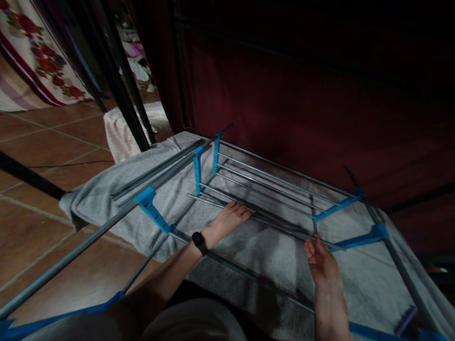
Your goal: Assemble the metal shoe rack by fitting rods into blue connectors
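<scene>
A rack frame of grey metal tubes [103, 237] with blue plastic brackets [152, 208] lies across a grey blanket. Several thin metal rods [280, 189] span its far section between the brackets. My left hand [232, 219], with a black watch at the wrist, is closed over a few loose-looking thin rods [280, 226] at the middle of the frame. Palm up, my right hand [323, 260] holds the right part of these same rods with its fingertips, near a blue bracket [359, 238]. How the rod ends meet the brackets cannot be made out.
The grey blanket [121, 170] covers a low surface under the rack. Dark red cloth [284, 104] hangs behind it. Black posts [124, 85] stand at the left, above brown floor tiles [46, 137]. A purple brush-like object [405, 319] lies at the lower right.
</scene>
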Tool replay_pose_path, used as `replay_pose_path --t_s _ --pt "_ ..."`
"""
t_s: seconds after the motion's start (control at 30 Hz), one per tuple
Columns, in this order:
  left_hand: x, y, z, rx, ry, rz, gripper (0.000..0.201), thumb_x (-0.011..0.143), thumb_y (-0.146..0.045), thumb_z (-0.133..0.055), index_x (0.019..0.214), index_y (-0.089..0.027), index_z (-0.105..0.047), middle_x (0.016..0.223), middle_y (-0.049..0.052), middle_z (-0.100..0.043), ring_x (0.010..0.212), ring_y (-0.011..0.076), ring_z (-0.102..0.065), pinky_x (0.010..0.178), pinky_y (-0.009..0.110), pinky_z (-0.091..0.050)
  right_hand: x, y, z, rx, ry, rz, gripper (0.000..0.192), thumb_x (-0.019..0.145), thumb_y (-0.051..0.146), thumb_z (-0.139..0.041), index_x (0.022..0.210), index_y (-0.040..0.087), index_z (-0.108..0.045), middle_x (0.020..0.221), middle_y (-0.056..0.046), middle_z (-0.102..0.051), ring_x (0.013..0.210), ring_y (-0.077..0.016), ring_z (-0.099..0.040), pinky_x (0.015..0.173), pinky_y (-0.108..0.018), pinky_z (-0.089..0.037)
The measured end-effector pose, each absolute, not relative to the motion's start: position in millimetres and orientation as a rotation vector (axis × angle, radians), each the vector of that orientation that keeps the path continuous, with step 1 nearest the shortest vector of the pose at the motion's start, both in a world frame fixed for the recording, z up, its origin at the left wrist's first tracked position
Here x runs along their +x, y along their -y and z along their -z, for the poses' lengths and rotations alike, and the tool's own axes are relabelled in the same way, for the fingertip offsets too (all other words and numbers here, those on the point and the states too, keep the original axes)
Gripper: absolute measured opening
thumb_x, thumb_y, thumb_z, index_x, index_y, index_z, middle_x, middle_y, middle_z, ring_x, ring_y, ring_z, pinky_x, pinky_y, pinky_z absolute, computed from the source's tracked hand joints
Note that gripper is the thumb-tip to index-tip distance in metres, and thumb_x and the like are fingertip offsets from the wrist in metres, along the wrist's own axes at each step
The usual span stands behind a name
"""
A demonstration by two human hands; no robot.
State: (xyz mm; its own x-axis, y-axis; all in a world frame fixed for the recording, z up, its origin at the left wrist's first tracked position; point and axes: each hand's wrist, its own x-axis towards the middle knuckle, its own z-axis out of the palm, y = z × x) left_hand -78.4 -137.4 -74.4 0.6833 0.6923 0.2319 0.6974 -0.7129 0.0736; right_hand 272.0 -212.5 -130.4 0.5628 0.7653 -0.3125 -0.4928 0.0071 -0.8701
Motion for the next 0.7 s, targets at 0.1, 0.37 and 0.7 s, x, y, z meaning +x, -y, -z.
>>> replay_pose_path --t_s 0.1,0.37,0.7 --pt "-79 139 76 -2.873 1.167 0.371 0.018 0.102 -0.012 -0.049 0.108 -0.019 -0.064 0.107 0.007 -0.067 0.1 0.0216 -0.061 0.095 0.039 -0.043 272 219 138 -1.246 0.275 -0.998 0.021 0.064 0.028 -0.087 0.08 0.025 -0.073 0.092 0.002 -0.076 0.082 -0.0128 -0.072 0.08 -0.025 -0.061" --pt "-80 147 92 -2.89 1.161 0.339 0.023 0.1 -0.008 -0.049 0.113 -0.019 -0.064 0.11 0.007 -0.068 0.102 0.0214 -0.062 0.097 0.038 -0.044 269 237 167 -1.325 0.291 -1.017 0.019 0.067 0.037 -0.084 0.081 0.028 -0.074 0.083 0.001 -0.074 0.082 -0.0175 -0.072 0.084 -0.033 -0.062" --pt "-86 154 128 -2.961 1.271 0.266 0.03 0.096 -0.005 -0.053 0.118 -0.022 -0.064 0.115 0.005 -0.071 0.106 0.0192 -0.067 0.098 0.034 -0.048 262 250 198 -1.376 0.331 -1.028 0.022 0.062 0.039 -0.083 0.077 0.028 -0.071 0.085 -0.001 -0.074 0.082 -0.0216 -0.074 0.08 -0.037 -0.065"
